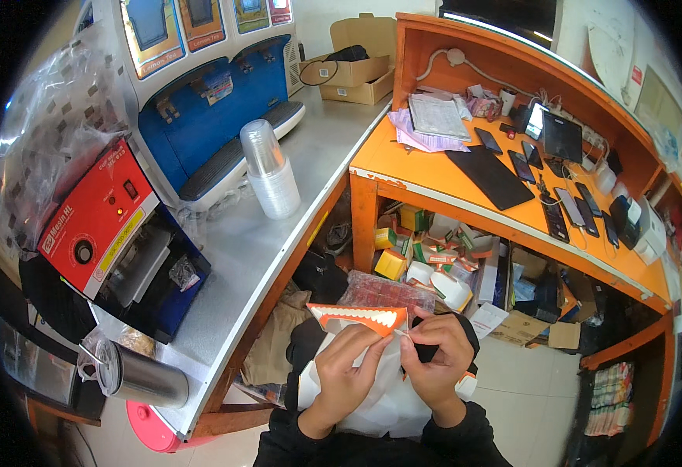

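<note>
One red machine (96, 222) stands on the left part of the metal counter (240, 253), and one steel cup (154, 377) lies tipped on its side at the counter's near end. Below that end sits one pink tub (148, 428). Along the counter's back edge there is one blue and white drink dispenser (208, 117) (four picture panels show above it), and in front of it, on the counter, one stack of clear cups (272, 183). Two cardboard boxes (341, 75) are piled at the counter's far end.

To the right of the counter, one orange and white carton (360, 315) is held up between the two hands. The left hand (345, 370) has its thumb and forefinger pinched on the carton's lower edge, its other fingers curled. The right hand (443, 350) has thumb and fingertips clamped at the carton's right end, knuckles up. Both forearms, in black sleeves, rise from below and angle inward, so the fingertips come just beside one another.

Farther right of the counter is one orange desk (411, 167), with many loose cartons (450, 288) heaped beneath it. On top lie one black mat (490, 177) and at least five phones (569, 206), too crowded for an exact count.
</note>
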Demonstrator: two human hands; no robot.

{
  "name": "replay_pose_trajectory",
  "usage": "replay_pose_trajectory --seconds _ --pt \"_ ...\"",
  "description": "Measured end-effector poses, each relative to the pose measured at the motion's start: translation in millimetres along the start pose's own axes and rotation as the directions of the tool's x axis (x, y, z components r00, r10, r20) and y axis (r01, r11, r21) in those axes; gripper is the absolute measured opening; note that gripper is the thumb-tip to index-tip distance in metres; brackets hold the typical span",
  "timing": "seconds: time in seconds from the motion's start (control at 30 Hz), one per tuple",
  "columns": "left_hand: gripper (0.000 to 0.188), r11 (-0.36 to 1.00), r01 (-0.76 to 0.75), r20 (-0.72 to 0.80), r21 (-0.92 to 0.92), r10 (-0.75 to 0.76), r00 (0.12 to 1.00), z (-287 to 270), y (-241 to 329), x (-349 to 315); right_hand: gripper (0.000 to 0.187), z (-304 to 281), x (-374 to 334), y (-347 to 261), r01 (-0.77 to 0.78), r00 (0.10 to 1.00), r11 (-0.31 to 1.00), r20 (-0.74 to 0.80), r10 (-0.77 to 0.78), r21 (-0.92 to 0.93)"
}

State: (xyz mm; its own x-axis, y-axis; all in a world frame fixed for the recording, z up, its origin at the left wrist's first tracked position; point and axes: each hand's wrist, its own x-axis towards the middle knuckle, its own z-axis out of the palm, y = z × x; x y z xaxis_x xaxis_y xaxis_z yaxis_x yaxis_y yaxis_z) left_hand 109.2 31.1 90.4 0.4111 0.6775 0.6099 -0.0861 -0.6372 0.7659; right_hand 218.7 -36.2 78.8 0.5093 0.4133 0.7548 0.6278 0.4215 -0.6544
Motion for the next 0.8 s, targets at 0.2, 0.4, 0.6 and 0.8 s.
replay_pose_trajectory --seconds 0.2,0.4,0.6,0.8 --pt "0.019 0.999 0.042 0.118 -0.034 -0.038 0.992 -14.7 -8.5 -2.5 0.018 -0.3 -2.3 3.7 0.050 0.999 0.998 0.022 -0.049 -0.031" --pt "0.018 0.920 0.152 -0.085 -0.361 -0.194 0.977 -4.7 -17.8 -3.8 0.044 16.6 -17.4 -9.6 0.150 0.974 0.931 0.213 -0.081 -0.334" --pt "0.015 0.961 0.078 -0.117 -0.265 -0.113 0.987 10.1 -20.8 -2.6 0.055 7.8 -28.9 7.1 0.113 0.931 0.924 0.363 0.029 -0.365" --pt "0.026 0.982 -0.187 0.558 0.041 0.133 0.819 17.1 -44.9 -1.5 0.079 -45.0 -11.1 33.6 -0.449 0.801 0.844 0.286 0.526 -0.294"
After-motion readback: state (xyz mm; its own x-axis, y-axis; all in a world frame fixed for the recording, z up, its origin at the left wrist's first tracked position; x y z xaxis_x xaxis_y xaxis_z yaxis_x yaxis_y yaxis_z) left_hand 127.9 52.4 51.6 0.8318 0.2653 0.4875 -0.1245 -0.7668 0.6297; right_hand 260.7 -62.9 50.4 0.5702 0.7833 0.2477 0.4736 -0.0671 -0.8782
